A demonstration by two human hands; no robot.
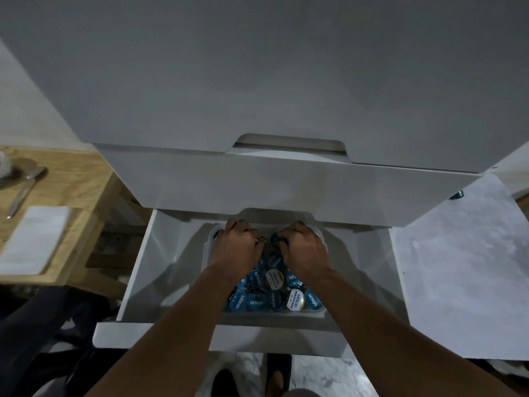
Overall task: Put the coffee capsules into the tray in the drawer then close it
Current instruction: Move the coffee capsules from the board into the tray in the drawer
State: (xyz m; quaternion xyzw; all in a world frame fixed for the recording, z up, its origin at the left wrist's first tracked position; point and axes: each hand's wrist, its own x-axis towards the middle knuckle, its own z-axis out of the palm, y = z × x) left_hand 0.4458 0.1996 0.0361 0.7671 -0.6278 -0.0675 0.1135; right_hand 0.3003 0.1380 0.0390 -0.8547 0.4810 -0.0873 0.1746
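A white drawer (143, 276) stands pulled out below the cabinet. Inside it sits a pale plastic tray (206, 247) filled with several blue-lidded coffee capsules (257, 302) and a couple with white lids (296, 300). Both hands are down at the tray's far end. My left hand (236, 247) is curled with its fingers closed; what it holds is hidden. My right hand (303, 247) is closed around a dark blue capsule (276, 239) that shows at its fingertips. My forearms cover part of the tray.
The drawer above (286, 184) is slightly out and overhangs the hands. A wooden table (71, 196) at left carries a spoon (23, 190) and a white napkin (37, 239). A dark chair (34, 339) is at lower left. One blue capsule (457, 194) lies on the floor at right.
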